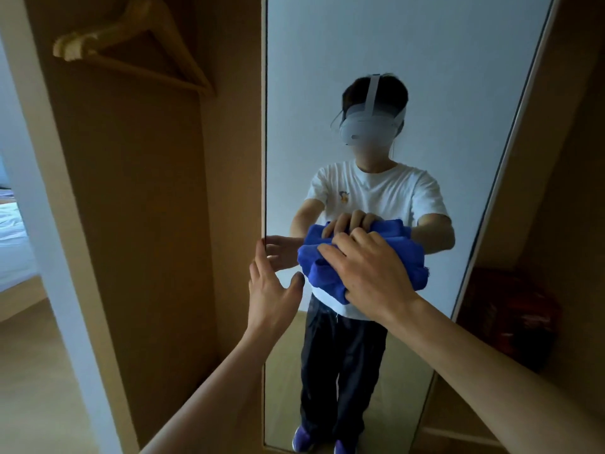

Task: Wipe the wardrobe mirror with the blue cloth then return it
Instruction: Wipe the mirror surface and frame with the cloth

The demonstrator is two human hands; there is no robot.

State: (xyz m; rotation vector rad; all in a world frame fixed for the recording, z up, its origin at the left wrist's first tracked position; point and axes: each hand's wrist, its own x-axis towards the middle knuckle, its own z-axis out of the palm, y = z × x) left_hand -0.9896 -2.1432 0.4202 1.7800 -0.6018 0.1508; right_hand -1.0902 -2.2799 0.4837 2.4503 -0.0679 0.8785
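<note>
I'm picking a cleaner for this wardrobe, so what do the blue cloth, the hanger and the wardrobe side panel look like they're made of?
Blue cloth: soft, fuzzy fabric, possibly microfibre, since it bunches in thick folds. Hanger: pale wood with a smooth, dull finish and rounded shoulders. Wardrobe side panel: flat, matte tan board, probably laminate or veneer; no clear grain shows in this dim light.

Dim, soft daylight from the left; wide-angle edges bend, corners fall dark
</note>
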